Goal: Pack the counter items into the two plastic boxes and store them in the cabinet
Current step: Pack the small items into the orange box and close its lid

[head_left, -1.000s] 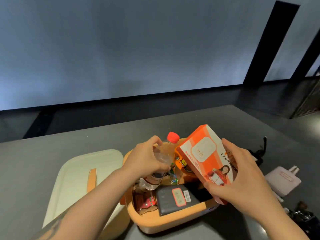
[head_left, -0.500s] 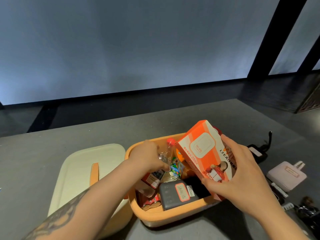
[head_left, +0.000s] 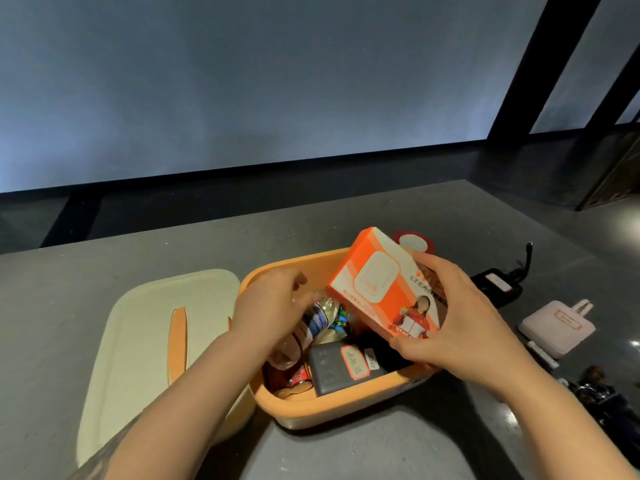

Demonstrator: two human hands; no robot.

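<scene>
Over the orange box [head_left: 332, 405] on the bench [head_left: 381, 209], our right hand [head_left: 460, 323] grips the carton [head_left: 377, 285], tilted, long axis toward the far rim. Our left hand [head_left: 268, 306] holds the bottle [head_left: 311, 323] lying slanted inside, nearer the free gap.

Orange box [head_left: 346, 407] crowded with bottle [head_left: 313, 325] and power bank [head_left: 341, 370]; bare counter [head_left: 86, 268] at left.

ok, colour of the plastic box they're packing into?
Orange plastic box, best in the head view; its cream lid lies beside it.
</scene>
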